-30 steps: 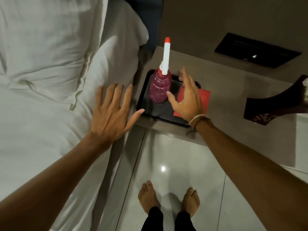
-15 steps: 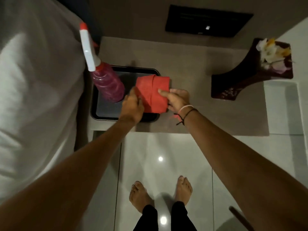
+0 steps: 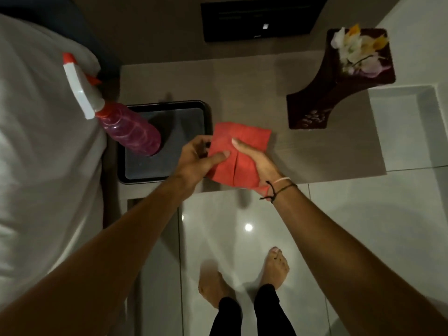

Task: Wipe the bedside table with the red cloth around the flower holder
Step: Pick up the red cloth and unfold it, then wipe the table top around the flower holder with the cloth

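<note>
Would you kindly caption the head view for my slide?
Both hands hold the red cloth above the bedside table.

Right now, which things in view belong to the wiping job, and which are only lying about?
For the job:
- folded red cloth, held by left hand and right hand
- beige bedside table top
- dark carved wooden flower holder

Lying about:
- pink spray bottle with white nozzle
- black rectangular tray
- white bedding
</note>
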`<action>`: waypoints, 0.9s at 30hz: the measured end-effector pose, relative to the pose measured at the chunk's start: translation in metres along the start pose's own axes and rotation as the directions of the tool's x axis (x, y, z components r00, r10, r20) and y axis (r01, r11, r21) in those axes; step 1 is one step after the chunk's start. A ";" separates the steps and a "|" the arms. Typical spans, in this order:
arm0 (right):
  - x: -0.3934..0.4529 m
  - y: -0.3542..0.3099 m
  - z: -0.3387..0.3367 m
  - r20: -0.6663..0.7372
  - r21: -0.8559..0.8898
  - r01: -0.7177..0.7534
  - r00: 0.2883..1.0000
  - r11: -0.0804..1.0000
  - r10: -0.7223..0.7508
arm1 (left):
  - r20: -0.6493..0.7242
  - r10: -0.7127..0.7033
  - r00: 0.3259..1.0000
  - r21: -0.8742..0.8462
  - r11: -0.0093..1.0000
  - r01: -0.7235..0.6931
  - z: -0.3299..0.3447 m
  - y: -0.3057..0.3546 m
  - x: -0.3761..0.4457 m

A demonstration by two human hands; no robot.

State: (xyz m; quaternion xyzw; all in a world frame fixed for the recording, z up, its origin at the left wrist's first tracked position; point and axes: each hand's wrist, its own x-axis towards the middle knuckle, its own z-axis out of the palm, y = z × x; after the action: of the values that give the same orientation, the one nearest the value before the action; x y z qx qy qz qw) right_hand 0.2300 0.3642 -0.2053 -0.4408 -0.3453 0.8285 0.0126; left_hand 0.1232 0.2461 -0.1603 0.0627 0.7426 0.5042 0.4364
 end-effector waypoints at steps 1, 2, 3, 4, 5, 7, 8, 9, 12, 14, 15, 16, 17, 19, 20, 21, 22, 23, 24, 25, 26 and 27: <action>-0.008 0.004 -0.011 0.003 0.040 -0.005 1.000 0.999 0.005 | 0.031 0.043 0.999 0.055 0.998 -0.044 0.010 0.000 -0.003; -0.017 0.008 -0.020 -0.003 0.074 0.000 1.000 0.997 0.000 | 0.048 0.085 0.995 0.087 0.992 -0.089 0.017 -0.002 -0.006; -0.028 0.007 -0.036 -0.022 0.109 0.014 1.000 0.994 -0.012 | 0.057 0.132 0.990 0.146 0.979 -0.139 0.030 0.001 -0.010; -0.040 0.008 -0.050 -0.032 0.140 0.022 0.999 0.990 -0.018 | 0.056 0.185 0.981 0.241 0.951 -0.193 0.038 0.004 -0.014; -0.049 0.011 -0.059 -0.037 0.170 0.015 0.999 0.985 -0.009 | 0.051 0.245 0.968 0.366 0.897 -0.246 0.039 0.008 -0.019; -0.075 0.008 -0.082 -0.027 0.258 0.022 1.000 0.966 -0.016 | 0.062 0.429 0.901 0.582 0.718 -0.382 0.051 0.024 -0.031; -0.086 0.006 -0.093 -0.013 0.314 0.021 1.000 0.949 -0.018 | 0.087 0.517 0.851 0.655 0.614 -0.441 0.057 0.036 -0.037; -0.095 0.004 -0.103 -0.005 0.369 0.019 1.000 0.929 -0.018 | 0.124 0.584 0.802 0.705 0.517 -0.485 0.064 0.051 -0.043; -0.107 0.002 -0.129 -0.059 0.445 0.053 0.998 0.894 -0.030 | 0.241 0.677 0.696 0.791 0.279 -0.545 0.087 0.091 -0.045; -0.115 0.000 -0.143 -0.107 0.458 0.075 0.994 0.886 -0.029 | 0.291 0.716 0.634 0.822 0.151 -0.548 0.105 0.113 -0.042; -0.118 -0.002 -0.148 -0.145 0.472 0.080 0.989 0.878 -0.012 | 0.312 0.731 0.607 0.827 0.106 -0.553 0.115 0.124 -0.042; -0.120 -0.003 -0.152 -0.175 0.479 0.086 0.985 0.873 -0.001 | 0.339 0.741 0.580 0.826 0.060 -0.561 0.124 0.135 -0.039; -0.122 -0.003 -0.155 -0.202 0.479 0.092 0.979 0.873 0.007 | 0.372 0.741 0.560 0.824 0.015 -0.566 0.133 0.145 -0.036; -0.127 -0.006 -0.158 -0.229 0.458 0.115 0.974 0.882 -0.008 | 0.457 0.714 0.531 0.816 -0.099 -0.570 0.152 0.163 -0.021; -0.127 -0.005 -0.159 -0.238 0.449 0.127 0.971 0.884 -0.019 | 0.503 0.686 0.526 0.806 -0.153 -0.572 0.161 0.169 -0.013; -0.128 -0.004 -0.161 -0.255 0.461 0.145 0.967 0.876 -0.026 | 0.558 0.642 0.526 0.788 -0.211 -0.578 0.173 0.174 -0.003; -0.127 -0.001 -0.162 -0.277 0.472 0.160 0.960 0.867 -0.026 | 0.604 0.592 0.534 0.769 -0.258 -0.584 0.182 0.178 0.006; -0.126 0.003 -0.161 -0.289 0.490 0.161 0.957 0.856 -0.015 | 0.641 0.543 0.542 0.749 -0.289 -0.596 0.191 0.181 0.014; -0.125 0.007 -0.161 -0.290 0.510 0.159 0.957 0.845 -0.005 | 0.667 0.507 0.546 0.732 -0.308 -0.608 0.198 0.183 0.019; -0.125 0.011 -0.160 -0.290 0.531 0.157 0.957 0.833 0.005 | 0.683 0.490 0.542 0.719 -0.322 -0.616 0.203 0.186 0.024; -0.124 0.016 -0.160 -0.293 0.546 0.162 0.956 0.822 0.007 | 0.696 0.483 0.532 0.707 -0.333 -0.624 0.207 0.188 0.028; -0.124 0.021 -0.161 -0.303 0.554 0.164 0.953 0.816 0.014 | 0.702 0.490 0.516 0.699 -0.338 -0.630 0.211 0.190 0.031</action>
State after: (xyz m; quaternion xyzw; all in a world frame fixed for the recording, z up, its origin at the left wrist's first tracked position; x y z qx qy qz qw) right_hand 0.4304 0.3978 -0.1880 -0.5203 -0.0918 0.8177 0.2285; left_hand 0.1885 0.5008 -0.0491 0.7121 0.7020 0.0119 0.0023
